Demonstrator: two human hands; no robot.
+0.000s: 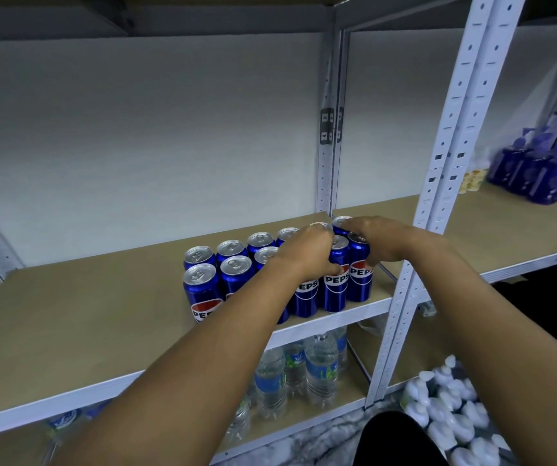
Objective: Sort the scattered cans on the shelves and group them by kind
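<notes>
Dim cool light, soft focus, edges warped

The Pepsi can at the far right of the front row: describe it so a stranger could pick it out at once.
Find the tan middle shelf with the block of blue Pepsi cans. Follow the front row right, toward the white upright post. The can is the last one there, logo facing out, gripped by the right hand.

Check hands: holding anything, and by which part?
Left hand grips a Pepsi can around its upper body. Right hand grips the end can likewise.
</notes>
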